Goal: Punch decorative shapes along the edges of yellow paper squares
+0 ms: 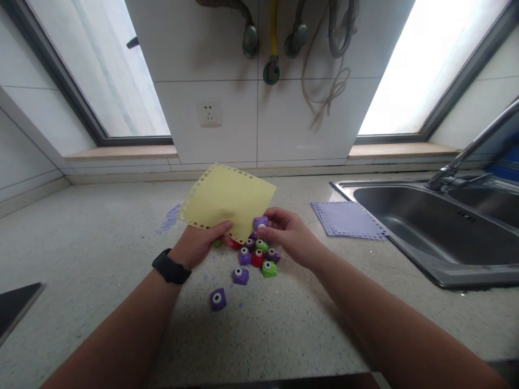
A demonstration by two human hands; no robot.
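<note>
- Yellow sheet (233, 195): held tilted above the worktop (105, 259), with small cut-out holes along its edges.
- Left hand (199, 244): reaches from lower left, thumb over the sheet; its fingers pinch the sheet's near edge and are partly hidden.
- Right hand (291, 236): wrist fairly straight, fingers bent and pinching a purple punch (260, 221) by the sheet's right edge; whether paper sits inside it is hard to tell.
- Other punches (258, 258): purple, red and green, grouped below the hands; the sheet and left hand partly cover some.
- Purple scraps (168, 218): left of the sheet.
- Purple sheets (346, 217): stacked at right, beside the sink (405, 229), cut off by the frame.
- Dark object (18, 302): cut off at left, unidentifiable.
</note>
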